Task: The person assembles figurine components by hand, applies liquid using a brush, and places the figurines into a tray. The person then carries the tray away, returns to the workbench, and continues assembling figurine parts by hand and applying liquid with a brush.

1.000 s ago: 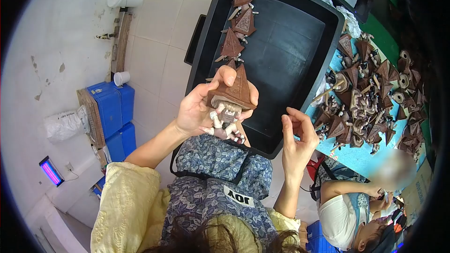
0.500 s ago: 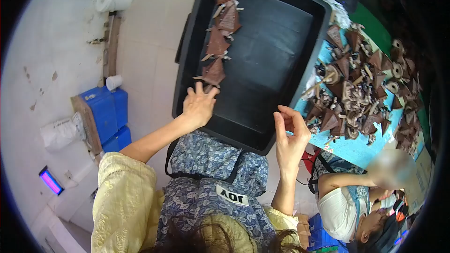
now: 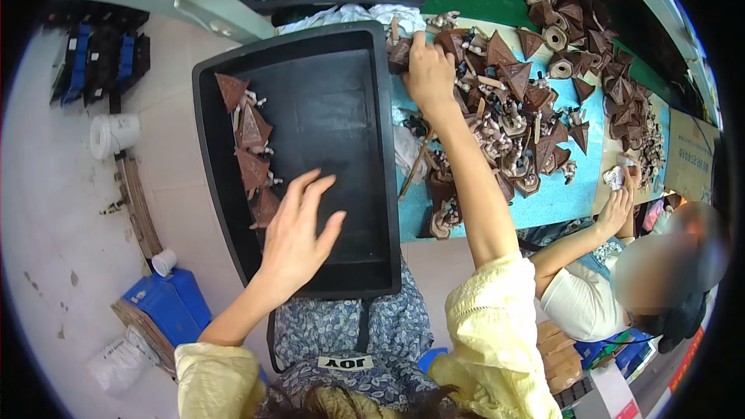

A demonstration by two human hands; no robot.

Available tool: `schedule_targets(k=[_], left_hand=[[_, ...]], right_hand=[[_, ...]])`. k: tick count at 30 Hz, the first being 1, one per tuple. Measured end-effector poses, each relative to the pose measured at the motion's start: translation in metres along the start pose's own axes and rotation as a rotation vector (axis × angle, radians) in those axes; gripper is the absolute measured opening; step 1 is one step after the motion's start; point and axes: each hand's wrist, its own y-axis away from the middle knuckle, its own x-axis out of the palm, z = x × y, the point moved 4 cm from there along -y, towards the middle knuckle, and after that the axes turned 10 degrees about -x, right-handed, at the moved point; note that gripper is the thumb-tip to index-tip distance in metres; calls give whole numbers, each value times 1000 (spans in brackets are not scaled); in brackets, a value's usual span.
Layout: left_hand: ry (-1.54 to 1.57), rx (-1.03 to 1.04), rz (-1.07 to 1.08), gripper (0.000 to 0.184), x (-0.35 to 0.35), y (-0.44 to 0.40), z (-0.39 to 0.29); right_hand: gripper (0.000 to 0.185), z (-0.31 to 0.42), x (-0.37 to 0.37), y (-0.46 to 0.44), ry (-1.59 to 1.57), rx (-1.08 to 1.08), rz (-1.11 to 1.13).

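Observation:
My left hand [image 3: 299, 234] hovers over the lower part of a black plastic tray [image 3: 388, 186], its fingers spread and holding nothing. Along the tray's left side stands a row of small figurines with brown pointed roofs, one of them a brown-roofed figurine [image 3: 254, 126]; my left hand partly covers the nearest one. My right hand [image 3: 431, 74] reaches beyond the tray to the near edge of a heap of similar figurines [image 3: 504, 128] on a light-blue surface. Its fingers look apart, beside a brown piece [image 3: 399, 54], and their tips are partly hidden.
A person's hand [image 3: 617, 206] works with a small whitish piece at the right. More brown pieces [image 3: 570, 23] lie at the back. Another black tray [image 3: 334, 1] stands behind mine. A wooden stick [image 3: 417, 163] and crumpled plastic [image 3: 407, 147] lie beside my tray's right wall.
My left hand has come away from the last figurine in the row and opened. My right hand has gone from the tray's near right corner to the heap. The view has swung right.

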Motion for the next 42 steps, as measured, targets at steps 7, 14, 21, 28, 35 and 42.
schedule_targets(k=[7,14,21,28,35,42], left_hand=[[-39,525,-284,78,8,-107,-87],[940,270,139,56,46,-125,-80],[1269,-207,660,61,53,-74,-60],[1352,-86,653,59,60,-71,-53],[1596,-426,658,55,80,-64,-45],[1360,-172,668,44,60,-62,-42]], right_hand=[[46,18,-96,48,-316,140,47],[74,13,-154,109,-870,257,-399],[43,50,-122,146,-1013,326,-362],[24,72,-103,163,-2039,852,-297],[22,74,-102,177,-1194,632,-427],[44,85,-121,180,-843,212,-533]])
